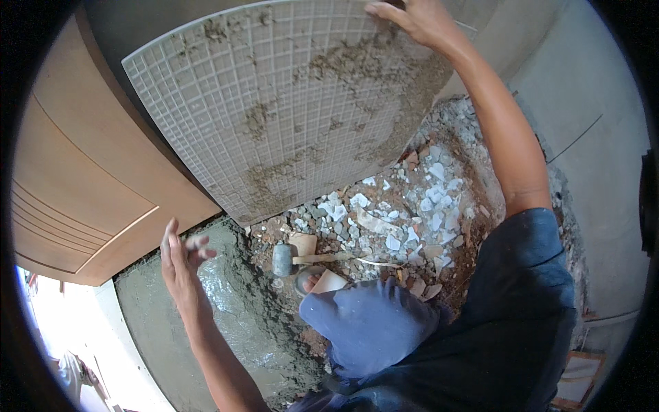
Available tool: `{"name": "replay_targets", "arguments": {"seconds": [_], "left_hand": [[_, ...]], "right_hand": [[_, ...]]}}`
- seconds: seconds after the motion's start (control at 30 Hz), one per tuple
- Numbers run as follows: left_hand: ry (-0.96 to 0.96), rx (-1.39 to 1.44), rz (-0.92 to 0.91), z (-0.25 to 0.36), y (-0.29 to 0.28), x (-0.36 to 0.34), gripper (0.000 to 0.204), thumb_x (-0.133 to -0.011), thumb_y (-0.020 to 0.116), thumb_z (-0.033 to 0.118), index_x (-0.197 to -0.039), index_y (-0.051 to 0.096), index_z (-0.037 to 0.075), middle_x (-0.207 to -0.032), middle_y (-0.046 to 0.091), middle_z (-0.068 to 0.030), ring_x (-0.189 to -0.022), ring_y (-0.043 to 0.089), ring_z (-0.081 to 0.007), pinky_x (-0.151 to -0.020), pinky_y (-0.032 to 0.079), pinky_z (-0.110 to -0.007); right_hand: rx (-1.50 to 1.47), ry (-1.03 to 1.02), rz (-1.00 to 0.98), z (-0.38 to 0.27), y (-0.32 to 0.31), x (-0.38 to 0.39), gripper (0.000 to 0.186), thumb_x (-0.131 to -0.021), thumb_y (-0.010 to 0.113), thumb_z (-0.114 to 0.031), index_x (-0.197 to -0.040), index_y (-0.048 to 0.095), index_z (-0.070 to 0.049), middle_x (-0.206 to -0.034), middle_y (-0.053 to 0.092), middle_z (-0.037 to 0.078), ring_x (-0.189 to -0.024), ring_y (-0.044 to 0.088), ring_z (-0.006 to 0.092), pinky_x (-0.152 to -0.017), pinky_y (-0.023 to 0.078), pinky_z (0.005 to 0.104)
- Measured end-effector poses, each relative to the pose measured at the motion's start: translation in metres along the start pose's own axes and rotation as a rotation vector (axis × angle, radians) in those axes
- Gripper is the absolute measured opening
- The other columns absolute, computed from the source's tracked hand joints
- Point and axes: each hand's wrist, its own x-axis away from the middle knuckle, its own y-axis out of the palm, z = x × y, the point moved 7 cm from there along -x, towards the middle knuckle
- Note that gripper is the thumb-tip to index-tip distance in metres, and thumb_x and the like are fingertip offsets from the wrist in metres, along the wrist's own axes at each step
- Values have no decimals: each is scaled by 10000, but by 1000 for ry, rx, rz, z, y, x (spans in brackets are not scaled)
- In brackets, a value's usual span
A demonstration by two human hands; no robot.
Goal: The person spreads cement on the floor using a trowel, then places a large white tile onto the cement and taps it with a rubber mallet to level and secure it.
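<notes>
Left hand (180, 266) hangs unloaded, palm apart from everything and fingers partly curled, above a bed of wet grey mortar (154, 309); just beyond it, to the left, a wooden door (89, 158) stands near enough to be scraped, so the tile's left corner seems worth watching. Up and to the right of this hand is the large tile (220, 110), tilted with its gridded back facing the wearer, patchy with mortar. Such a broad, stiff sheet probably twists if steered from one end only, so bringing the free palm to its left edge would share the weight. Right of the left hand, below the tile, a mallet (282, 260) lies close to the lower edge; best keep that edge off it and off the broken rubble (436, 199) beyond, where chips could catch. At far right, the right hand (429, 26) grips the tile's upper edge, thumb over the near face and other fingertips cut off by the frame. A firm, steady hold there should limit wobble and keep the corners from chipping.
</notes>
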Motion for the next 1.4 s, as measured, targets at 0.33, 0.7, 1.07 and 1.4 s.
{"name": "replay_targets", "arguments": {"seconds": [0.33,0.7,1.07,1.4], "left_hand": [[-448,464,48,80,36,27,1092,-846,375,810,-1504,104,-19,-1096,609,-218,-823,653,-261,-695,523,-400],[-859,436,-219,78,15,66,686,-923,547,499,-1287,490,-79,-1197,623,-219,-978,653,-305,-781,564,-387],[-969,332,-208,49,-12,77,557,-954,535,349,-1291,512,-94,-1271,583,-183,-1121,578,-268,-958,459,-361],[-854,-893,-524,32,-16,40,457,-966,491,378,-1034,617,-56,-941,652,-225,-871,661,-322,-748,504,-419]], "right_hand": [[68,60,-354,-47,-76,74,264,-892,667,-341,-992,717,-102,-931,631,72,-930,553,231,-843,446,410],[-426,156,-825,-67,-117,120,308,-780,777,-297,-995,723,-83,-974,642,87,-986,592,254,-899,443,386],[262,723,-1611,158,10,258,508,-979,518,-392,-1313,533,-10,-1274,606,180,-1194,560,338,-1020,424,409],[284,438,-1652,154,47,360,527,-984,481,-433,-1296,537,-12,-1197,634,198,-1091,602,379,-930,474,434]]}}
